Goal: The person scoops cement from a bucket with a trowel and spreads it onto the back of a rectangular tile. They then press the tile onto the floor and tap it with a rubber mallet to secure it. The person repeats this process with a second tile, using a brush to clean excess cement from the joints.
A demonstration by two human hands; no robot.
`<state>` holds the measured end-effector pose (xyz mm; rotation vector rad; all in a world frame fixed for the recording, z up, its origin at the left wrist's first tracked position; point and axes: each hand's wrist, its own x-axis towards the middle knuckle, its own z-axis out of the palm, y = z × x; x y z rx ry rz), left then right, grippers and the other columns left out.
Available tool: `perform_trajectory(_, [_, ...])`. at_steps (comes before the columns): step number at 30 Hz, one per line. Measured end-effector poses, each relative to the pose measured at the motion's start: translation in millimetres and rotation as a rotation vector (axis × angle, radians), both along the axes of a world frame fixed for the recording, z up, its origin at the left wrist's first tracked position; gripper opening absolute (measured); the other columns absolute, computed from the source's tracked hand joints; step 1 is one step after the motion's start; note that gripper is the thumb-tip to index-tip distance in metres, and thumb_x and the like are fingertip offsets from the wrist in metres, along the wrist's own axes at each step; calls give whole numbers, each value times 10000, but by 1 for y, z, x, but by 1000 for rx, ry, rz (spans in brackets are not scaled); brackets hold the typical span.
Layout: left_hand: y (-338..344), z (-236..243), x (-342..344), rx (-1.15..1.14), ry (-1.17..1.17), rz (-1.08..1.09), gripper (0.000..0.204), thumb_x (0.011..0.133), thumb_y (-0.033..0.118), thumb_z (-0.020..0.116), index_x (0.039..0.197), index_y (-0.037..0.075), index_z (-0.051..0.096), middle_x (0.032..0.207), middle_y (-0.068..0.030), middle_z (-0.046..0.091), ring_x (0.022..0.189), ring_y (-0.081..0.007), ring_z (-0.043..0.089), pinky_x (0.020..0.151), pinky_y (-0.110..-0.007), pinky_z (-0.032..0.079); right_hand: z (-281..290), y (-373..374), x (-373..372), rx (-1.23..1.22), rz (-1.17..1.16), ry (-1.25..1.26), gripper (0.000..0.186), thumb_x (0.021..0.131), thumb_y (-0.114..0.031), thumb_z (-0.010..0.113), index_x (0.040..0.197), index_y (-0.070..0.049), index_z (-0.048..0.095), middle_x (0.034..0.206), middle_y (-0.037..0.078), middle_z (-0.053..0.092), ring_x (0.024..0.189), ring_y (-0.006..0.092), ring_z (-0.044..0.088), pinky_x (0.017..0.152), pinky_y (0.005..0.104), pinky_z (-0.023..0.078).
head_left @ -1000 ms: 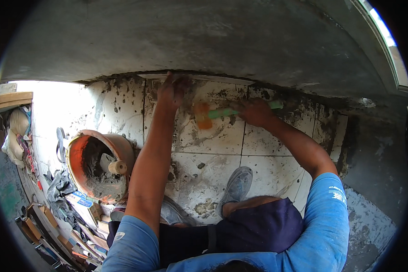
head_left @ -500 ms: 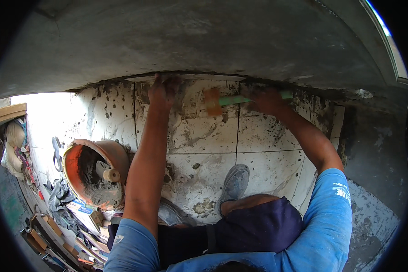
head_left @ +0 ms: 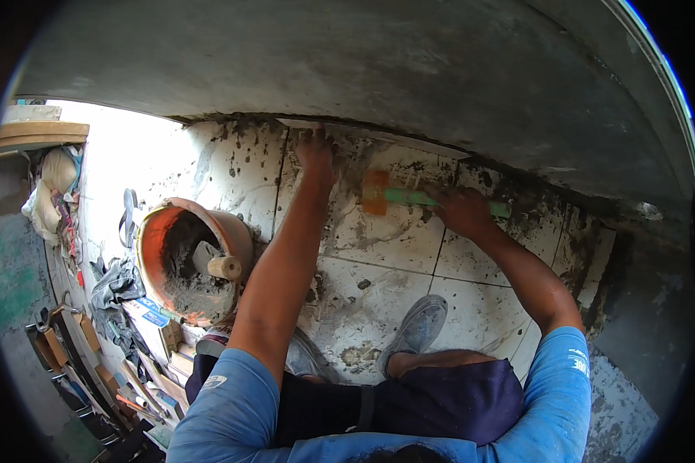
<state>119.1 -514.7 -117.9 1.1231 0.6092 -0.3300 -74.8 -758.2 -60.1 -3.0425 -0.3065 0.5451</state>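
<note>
A narrow pale tile strip runs along the base of the grey wall. My left hand rests at its left part, fingers apart and bent against it. To the right, my right hand grips the green handle of a mallet, whose orange head is over the mortar-spattered white floor tiles. Left of my left forearm stands an orange bucket of grey mortar, with a trowel in it, its wooden handle outward.
The grey wall fills the upper view. Bags and cloths, a black plastic sheet, wooden planks and assorted tools and offcuts lie along the left. My shoes are on the tiles below my hands.
The mallet has shifted toward the wall, then slightly back leftward, in my right hand. My left hand stays at the strip. The view has turned a little, moving the scene rightward in the picture.
</note>
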Motion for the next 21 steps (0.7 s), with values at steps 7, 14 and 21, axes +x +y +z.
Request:
perform_trajectory(7, [61,2,0,116,-154,38,298,966,105,541,1250,22,505,826,-23,562,687,-115,540,581,-262,445,13,76,80,80,-73,136,477,930,-307,552,1396,-234,477,1115,131,648,997,301,652,834,451,515])
perform_trajectory(14, [74,27,-39,421,-191,68,404,931,138,595,1281,-54,537,1071,-142,661,850,-231,634,796,-340,492,25,73,80,103,-203,164,501,921,-329,559,1394,-188,477,1155,138,644,1032,325,639,900,477,487])
perform_trajectory(21, [68,163,-168,375,-718,-1049,208,896,188,624,894,-16,667,879,-187,663,770,-327,636,709,-393,494,-31,77,-19,72,-130,113,462,913,-367,587,1313,-136,566,1106,146,651,987,343,629,840,468,498])
